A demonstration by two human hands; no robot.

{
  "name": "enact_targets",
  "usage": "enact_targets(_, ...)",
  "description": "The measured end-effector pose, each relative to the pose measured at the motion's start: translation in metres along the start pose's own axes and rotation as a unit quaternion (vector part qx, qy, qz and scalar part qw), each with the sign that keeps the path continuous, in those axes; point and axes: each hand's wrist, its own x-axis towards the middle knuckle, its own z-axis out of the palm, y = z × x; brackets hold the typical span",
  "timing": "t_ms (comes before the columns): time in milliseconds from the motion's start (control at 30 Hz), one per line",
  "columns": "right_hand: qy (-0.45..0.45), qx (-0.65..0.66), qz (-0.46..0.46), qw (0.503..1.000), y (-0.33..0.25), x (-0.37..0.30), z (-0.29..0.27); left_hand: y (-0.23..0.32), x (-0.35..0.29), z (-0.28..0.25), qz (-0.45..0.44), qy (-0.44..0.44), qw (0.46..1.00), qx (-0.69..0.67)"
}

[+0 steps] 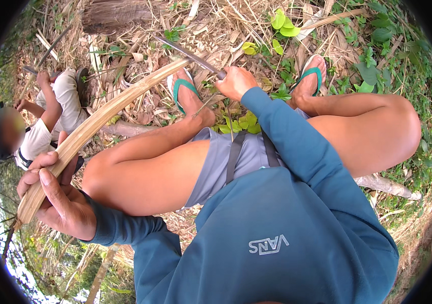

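Note:
A long, pale split-wood strip (109,109) slants from the lower left up toward the middle of the view. Near its lower end my left hand (61,195) is closed around it, with the thumb lying along the wood. My right hand (237,82) grips the dark handle of a long knife (185,52), whose narrow blade points up and to the left. The blade crosses at the strip's far end; whether it touches the wood there I cannot tell. My feet in green-strapped flip-flops (184,91) are just beyond the strip's far end and my right hand.
Dry leaves and stalks (216,38) cover the ground, with green plants (370,66) at the right. A thick log (119,15) lies at the top. Another person (56,106) sits at the left with a long tool or stick. A branch (388,186) runs beneath my legs.

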Motion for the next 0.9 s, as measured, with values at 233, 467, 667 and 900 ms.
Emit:
enact_targets(233,0.011,-0.011,0.053,0.998,0.050,0.036,0.008,0.003,0.010,0.009,-0.014,0.007,1.000,0.008)
enact_targets(467,0.032,0.009,0.078,0.996,0.066,0.026,0.026,0.001,0.003,0.000,-0.028,0.045,0.998,-0.015)
enact_targets(667,-0.068,0.108,0.131,0.983,0.072,0.045,-0.002,0.005,0.008,-0.076,0.039,0.171,0.984,-0.013)
enact_targets(900,0.119,0.107,0.049,0.986,0.020,0.002,0.008,0.000,0.004,-0.077,0.056,0.222,0.973,-0.017)
